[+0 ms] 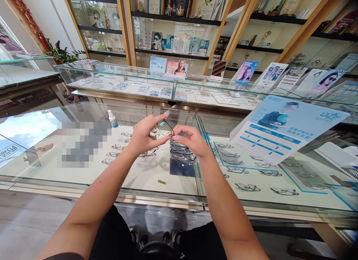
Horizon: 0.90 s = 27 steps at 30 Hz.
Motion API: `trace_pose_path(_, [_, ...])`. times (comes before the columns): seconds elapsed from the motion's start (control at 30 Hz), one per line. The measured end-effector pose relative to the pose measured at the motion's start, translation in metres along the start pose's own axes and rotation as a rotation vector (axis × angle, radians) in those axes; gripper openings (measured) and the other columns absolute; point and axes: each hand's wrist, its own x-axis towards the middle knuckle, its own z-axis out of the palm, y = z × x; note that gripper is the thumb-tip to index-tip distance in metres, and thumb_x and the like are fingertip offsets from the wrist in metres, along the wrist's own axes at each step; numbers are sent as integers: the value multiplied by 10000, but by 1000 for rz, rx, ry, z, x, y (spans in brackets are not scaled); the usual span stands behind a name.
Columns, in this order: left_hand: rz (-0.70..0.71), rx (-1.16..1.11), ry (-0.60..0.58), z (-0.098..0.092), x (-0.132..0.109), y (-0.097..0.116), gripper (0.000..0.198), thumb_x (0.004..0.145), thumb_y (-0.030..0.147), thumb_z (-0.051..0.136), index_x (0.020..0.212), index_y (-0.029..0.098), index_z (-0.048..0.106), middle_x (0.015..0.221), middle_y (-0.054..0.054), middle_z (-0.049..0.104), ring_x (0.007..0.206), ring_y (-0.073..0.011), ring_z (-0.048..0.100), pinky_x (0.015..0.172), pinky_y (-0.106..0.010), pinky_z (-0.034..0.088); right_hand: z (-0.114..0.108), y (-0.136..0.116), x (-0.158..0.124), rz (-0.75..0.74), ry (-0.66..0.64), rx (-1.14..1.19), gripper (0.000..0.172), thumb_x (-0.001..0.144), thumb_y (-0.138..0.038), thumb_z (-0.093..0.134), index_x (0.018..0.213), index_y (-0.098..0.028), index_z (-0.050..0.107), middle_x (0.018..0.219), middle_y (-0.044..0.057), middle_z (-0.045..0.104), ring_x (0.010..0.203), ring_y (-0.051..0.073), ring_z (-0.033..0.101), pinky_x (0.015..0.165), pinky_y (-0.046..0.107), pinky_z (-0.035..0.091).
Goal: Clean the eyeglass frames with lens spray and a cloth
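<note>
Above the glass counter, both my hands hold one pair of thin dark-framed eyeglasses (pixel 167 126). My left hand (pixel 145 132) grips the frame from the left, index finger stretched along its top and thumb reaching to the lower rim. Something pale and whitish shows behind the left fingers; I cannot make out what it is. My right hand (pixel 190 139) pinches the frame's right end between thumb and fingertips. Part of the glasses is hidden by the fingers. Under the glass below my hands lie several stacked eyeglasses (pixel 181 152).
A small white spray bottle (pixel 112 119) stands on the counter to the left. At right a large blue-and-white sign (pixel 282 129) leans over the glass. More eyeglasses (pixel 247 187) lie inside the case. Behind it runs a second glass display case (pixel 125 86).
</note>
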Motion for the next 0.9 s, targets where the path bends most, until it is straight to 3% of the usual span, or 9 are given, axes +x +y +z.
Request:
trace_pose_path(0.1, [23, 31, 50, 2, -2, 0, 617, 917, 514, 867, 1440, 264, 657, 862, 4, 639, 734, -173, 590, 677, -290, 475, 4, 0, -1, -57, 82, -71, 237, 973, -445, 782, 851, -252, 719, 863, 19, 729, 840, 213, 658, 829, 396, 514])
trace_pose_path(0.27, [4, 156, 172, 7, -7, -2, 624, 891, 553, 864, 1382, 235, 645, 907, -15, 681, 745, -181, 613, 688, -314, 508, 18, -3, -2, -300, 500, -324, 22, 984, -276, 743, 975, -274, 723, 957, 33, 754, 923, 226, 673, 876, 424, 531])
trace_pose_path(0.43, [-49, 204, 285, 8, -10, -8, 629, 876, 592, 857, 1335, 220, 640, 942, -25, 679, 799, -192, 639, 732, -340, 542, 24, -5, -1, -410, 641, -423, 83, 998, -235, 707, 924, -269, 695, 892, 24, 726, 870, 223, 672, 821, 425, 547])
trace_pose_path(0.63, [-156, 220, 373, 5, -9, -15, 662, 819, 584, 890, 1316, 225, 642, 985, -39, 668, 838, -209, 627, 800, -387, 554, 22, -4, 1, -392, 895, -433, 156, 978, -271, 770, 857, -274, 671, 854, 17, 677, 848, 227, 637, 826, 431, 523])
trace_pose_path(0.73, [-199, 214, 451, 4, -7, -17, 667, 828, 622, 864, 1314, 222, 643, 1028, -51, 664, 864, -216, 628, 828, -399, 550, 20, -2, 1, -329, 944, -434, 158, 978, -321, 780, 857, -280, 686, 862, 32, 704, 865, 243, 668, 850, 457, 551])
trace_pose_path(0.9, [-315, 175, 498, 4, -5, -18, 662, 836, 662, 827, 1290, 215, 645, 1077, -62, 646, 932, -233, 625, 885, -421, 544, 22, 2, 0, -314, 882, -447, 130, 982, -335, 788, 870, -292, 738, 912, 38, 783, 918, 257, 744, 895, 485, 602])
